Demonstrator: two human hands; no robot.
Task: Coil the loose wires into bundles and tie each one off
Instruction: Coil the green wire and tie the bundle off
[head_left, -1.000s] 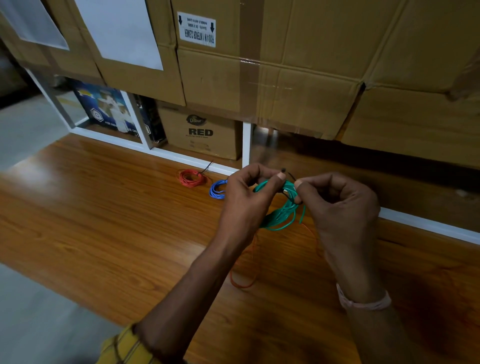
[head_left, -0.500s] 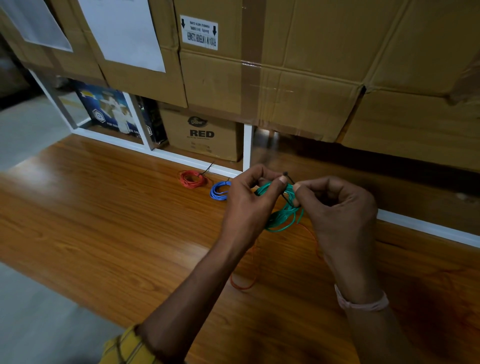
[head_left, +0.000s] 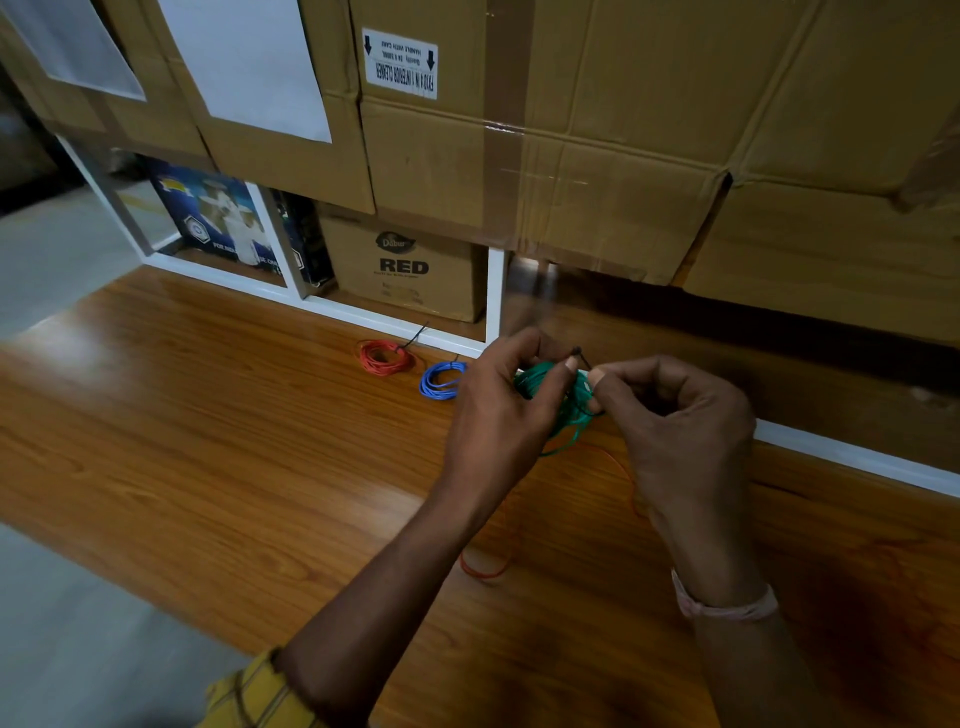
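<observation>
Head view: two bundles appear complete. The red coil (head_left: 385, 357) and the blue coil (head_left: 440, 380) lie on the counter (head_left: 208, 441) near its far edge, just beside each other; the red one carries a dark tie, and a dark tie end shows at the blue one.

The green coil (head_left: 556, 397) is in work, held above the counter between both hands. The left hand (head_left: 498, 410) grips the coil with curled fingers. The right hand (head_left: 680, 426) pinches at the coil's near side, where a thin dark tie (head_left: 579, 356) projects upward. Judged status: tie-off of the third bundle in progress, not yet finished.

A loose orange wire (head_left: 485, 569) lies on the counter under the forearms, uncoiled; it remains to be done.

Containers: cardboard cartons (head_left: 597, 130) stand stacked behind the counter, taped closed, contents not visible. A smaller carton marked RED (head_left: 402, 270) sits in a white shelf compartment below, also closed.
</observation>
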